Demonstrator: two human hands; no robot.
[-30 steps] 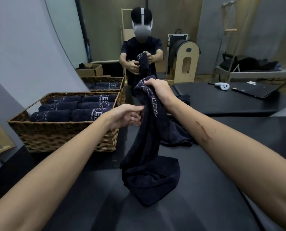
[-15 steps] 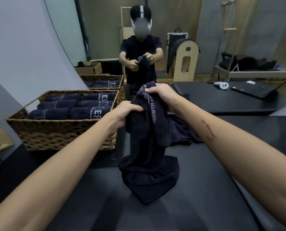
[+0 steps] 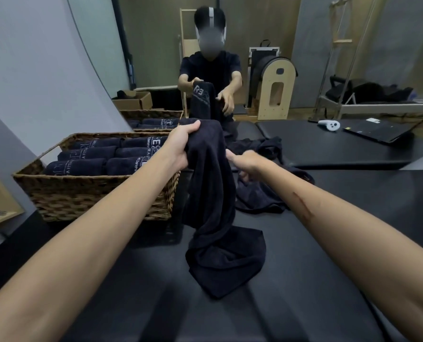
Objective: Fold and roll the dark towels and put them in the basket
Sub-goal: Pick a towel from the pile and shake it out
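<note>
A dark towel (image 3: 213,193) hangs in front of me, its lower end bunched on the black padded table (image 3: 329,280). My left hand (image 3: 181,146) grips the towel's top and holds it up. My right hand (image 3: 245,164) is lower, at the towel's right edge, with thumb and fingers closed on the cloth. To the left stands the wicker basket (image 3: 94,191) with several rolled dark towels (image 3: 87,166) lying in rows. More loose dark towels (image 3: 262,196) lie heaped just behind my right hand.
A person (image 3: 210,70) across the table holds another dark towel. A second wicker basket (image 3: 153,113) of rolls stands behind the first, a cardboard box (image 3: 134,99) beyond it. A white controller (image 3: 329,125) and a laptop (image 3: 378,130) lie far right.
My left hand has moved up to take the towel's top. My right hand has let go of the top and dropped to the towel's right edge. The towel has turned, hiding its lettering.
</note>
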